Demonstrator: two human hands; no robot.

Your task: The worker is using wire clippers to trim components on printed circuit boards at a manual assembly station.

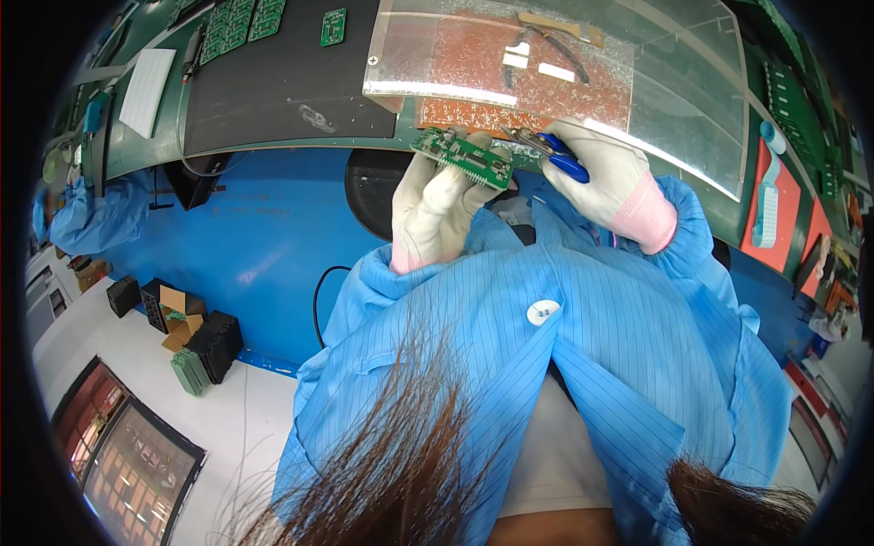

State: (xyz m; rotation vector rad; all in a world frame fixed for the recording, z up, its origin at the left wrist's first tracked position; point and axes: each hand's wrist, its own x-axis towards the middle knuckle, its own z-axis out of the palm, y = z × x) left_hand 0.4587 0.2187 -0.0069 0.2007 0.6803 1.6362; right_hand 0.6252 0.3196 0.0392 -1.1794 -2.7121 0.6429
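Observation:
My left hand (pixel 431 207), in a white glove with a pink cuff, is closed around a green circuit board (pixel 487 169). The board is tilted, with rows of pins along its edge and small components on its face. My right hand (pixel 603 175), gloved the same way, grips blue-handled side cutters (pixel 566 166). Their metal jaws point left toward the board's far edge. Whether the jaws touch the board I cannot tell. Both hands are close together, in front of the bench edge.
Just beyond my hands, a clear plastic cover (pixel 674 82) stands over a reddish surface (pixel 601 91) strewn with small clippings. A black mat (pixel 273 100) lies to its left, with a small green board (pixel 333 27) on it. A red sheet (pixel 783 218) is at the right.

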